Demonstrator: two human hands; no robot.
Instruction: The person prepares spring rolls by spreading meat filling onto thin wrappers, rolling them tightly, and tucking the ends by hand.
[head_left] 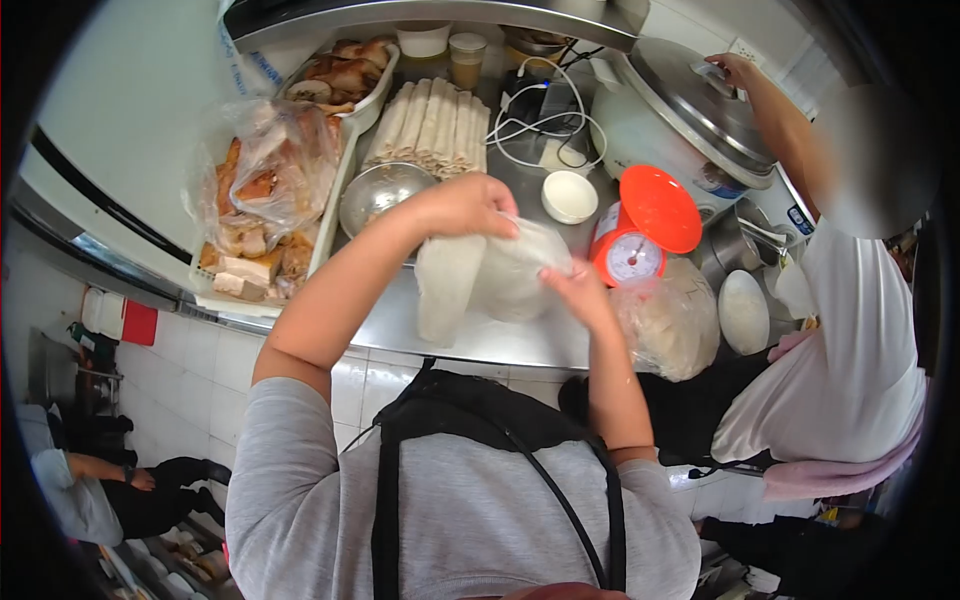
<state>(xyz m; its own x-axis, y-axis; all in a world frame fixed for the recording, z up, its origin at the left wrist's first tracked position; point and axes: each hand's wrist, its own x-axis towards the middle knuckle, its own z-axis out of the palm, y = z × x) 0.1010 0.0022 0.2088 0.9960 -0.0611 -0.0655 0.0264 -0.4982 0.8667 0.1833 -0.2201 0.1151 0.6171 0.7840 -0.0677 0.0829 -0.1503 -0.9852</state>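
Observation:
My left hand (465, 206) pinches the upper edge of a thin, pale wrapper sheet (515, 280). Lower and to the right, my right hand (580, 292) grips the sheet's other side. The sheet hangs between both hands above the steel counter (490, 345), with a folded flap dangling at its left. Partly behind my left wrist is a metal bowl (372, 190) whose contents I cannot make out. A pile of pale rolls (430, 120) lies beyond it. A small white bowl (570, 197) sits behind my right hand, beside an orange scale (633, 255).
Left is a tray (325, 225) of bagged browned food; another tray (375, 90) holds roasted meat. White cables (545, 125) tangle at the back. A plastic bag (668, 325) lies right of my right hand. A co-worker's hand (730, 72) touches the large pot's lid (690, 85).

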